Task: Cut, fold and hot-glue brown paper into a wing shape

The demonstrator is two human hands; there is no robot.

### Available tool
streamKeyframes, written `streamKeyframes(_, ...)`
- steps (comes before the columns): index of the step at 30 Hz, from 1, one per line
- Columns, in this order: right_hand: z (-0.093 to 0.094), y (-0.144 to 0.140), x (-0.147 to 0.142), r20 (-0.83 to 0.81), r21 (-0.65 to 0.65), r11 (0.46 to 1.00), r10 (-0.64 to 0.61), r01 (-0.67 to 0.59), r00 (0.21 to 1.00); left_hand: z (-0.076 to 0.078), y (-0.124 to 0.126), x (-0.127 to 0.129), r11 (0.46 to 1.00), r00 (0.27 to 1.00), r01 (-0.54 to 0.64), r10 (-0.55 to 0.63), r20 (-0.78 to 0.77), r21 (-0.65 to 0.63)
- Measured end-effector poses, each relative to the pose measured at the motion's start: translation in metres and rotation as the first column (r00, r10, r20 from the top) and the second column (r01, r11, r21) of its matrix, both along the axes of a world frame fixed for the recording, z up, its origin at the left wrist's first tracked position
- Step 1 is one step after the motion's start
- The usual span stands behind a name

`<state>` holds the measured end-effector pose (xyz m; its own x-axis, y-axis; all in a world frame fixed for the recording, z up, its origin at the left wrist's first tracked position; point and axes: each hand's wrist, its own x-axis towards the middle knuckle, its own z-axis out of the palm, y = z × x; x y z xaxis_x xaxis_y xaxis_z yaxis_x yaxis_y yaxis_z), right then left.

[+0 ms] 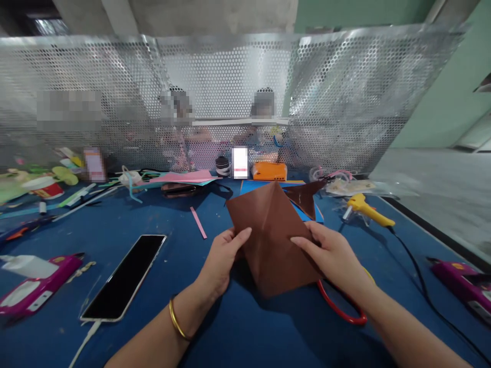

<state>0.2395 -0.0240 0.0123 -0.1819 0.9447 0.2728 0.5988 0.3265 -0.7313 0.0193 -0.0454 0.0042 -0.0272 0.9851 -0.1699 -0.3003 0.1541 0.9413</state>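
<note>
A brown sheet of paper (274,240), creased down its middle, is held up over the blue table between both hands. My left hand (224,253) pinches its left edge, thumb on the front face. On the right edge my right hand (330,250) grips with the thumb in front and the fingers behind. Beyond the sheet lies another folded brown piece (307,197) on blue paper (249,186). Beneath my right hand are scissors with a red handle loop (345,313), partly hidden by the hand and the sheet.
A charging phone (126,278) and a purple device (42,286) lie left. A yellow glue gun (370,210) with a black cord and a second purple device (464,286) lie right. Pink paper (184,177) sits toward the back, before a perforated metal screen (230,66); people show behind it.
</note>
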Motion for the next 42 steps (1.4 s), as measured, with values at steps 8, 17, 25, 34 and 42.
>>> streamKeyframes(8,-0.022,-0.036,-0.011,-0.147,-0.117,0.985,0.111,-0.128,0.983,0.004,0.000,-0.002,0.986,0.970,-0.167,0.168,0.176,-0.020)
streamKeyframes(17,0.037,-0.015,-0.006,-0.570,-0.170,0.981,-0.020,-0.094,0.821,0.004,-0.007,-0.004,0.975,0.989,-0.142,0.145,-0.006,0.172)
streamKeyframes(25,0.046,0.013,-0.017,-0.628,-0.148,0.989,-0.115,0.026,0.770,0.002,-0.008,-0.008,0.970,0.984,-0.110,0.136,-0.111,0.215)
streamKeyframes(34,0.038,0.019,-0.013,-0.676,-0.113,0.994,-0.085,0.011,0.732,0.016,-0.008,-0.002,0.972,0.990,-0.133,0.140,-0.022,0.192)
streamKeyframes(42,0.035,0.020,-0.010,-0.700,-0.108,0.994,-0.062,-0.019,0.711,0.027,-0.001,-0.005,0.928,0.955,-0.297,0.288,0.072,0.224)
